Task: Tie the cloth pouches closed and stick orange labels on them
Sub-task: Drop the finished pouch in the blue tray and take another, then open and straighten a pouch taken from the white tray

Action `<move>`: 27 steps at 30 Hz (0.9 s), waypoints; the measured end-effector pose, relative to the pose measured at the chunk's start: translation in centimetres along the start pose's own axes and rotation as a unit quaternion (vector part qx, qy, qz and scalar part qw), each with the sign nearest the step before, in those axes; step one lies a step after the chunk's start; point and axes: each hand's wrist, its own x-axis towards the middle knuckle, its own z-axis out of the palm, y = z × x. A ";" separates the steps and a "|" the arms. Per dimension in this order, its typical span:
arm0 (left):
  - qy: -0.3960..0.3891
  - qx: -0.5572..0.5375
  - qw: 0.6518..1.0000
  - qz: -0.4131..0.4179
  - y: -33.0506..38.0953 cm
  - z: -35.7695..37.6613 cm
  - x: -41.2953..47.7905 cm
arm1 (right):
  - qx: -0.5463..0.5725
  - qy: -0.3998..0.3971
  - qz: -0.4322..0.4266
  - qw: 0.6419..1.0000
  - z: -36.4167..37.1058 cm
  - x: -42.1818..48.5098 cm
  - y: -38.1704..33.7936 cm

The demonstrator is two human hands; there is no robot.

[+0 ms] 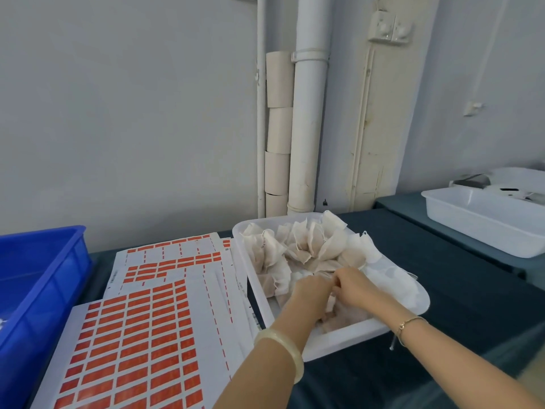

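Resting on a teal table (442, 276), label sheets (138, 343); grey wall (132, 113) behind.

A small packing workroom is indicated: a bench (442, 261) draped in dark green cloth is laid with a white tray (339, 346) heaped with cloth pouches (306, 243), orange label sheets (132, 335) and a blue crate (44, 276). A second tray (483, 222) is set on a neighbouring bench. Behind, a bare painted wall is crossed by exposed pipes (309, 113) and a socket (390, 26).
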 end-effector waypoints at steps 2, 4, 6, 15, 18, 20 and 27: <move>0.009 -0.022 1.000 -0.015 -0.9 -0.6 -0.2 | 0.034 0.004 -0.012 0.999 -0.5 0.0 0.3; 0.028 -0.072 0.997 -0.027 -2.2 -1.5 -0.7 | 0.077 0.013 -0.024 0.997 -1.1 -0.2 0.5; 0.058 -0.142 0.987 -0.041 -3.7 -2.3 -1.4 | 0.133 0.041 -0.044 0.989 -1.7 -0.4 0.3; 0.193 -0.430 0.881 -0.037 -9.8 -7.0 -10.9 | 0.527 0.003 -0.169 0.833 -5.5 -6.0 -8.1; 0.197 -0.473 0.857 -0.053 -11.5 -6.9 -15.6 | 0.558 0.023 -0.199 0.805 -5.3 -8.0 -12.2; 0.181 -0.494 0.846 -0.080 -11.8 -6.1 -18.9 | 0.585 0.013 -0.210 0.783 -4.4 -8.9 -14.9; 0.155 -0.718 0.630 -0.252 -13.0 -0.9 -26.4 | 0.509 -0.074 -0.244 0.822 1.2 -11.0 -21.7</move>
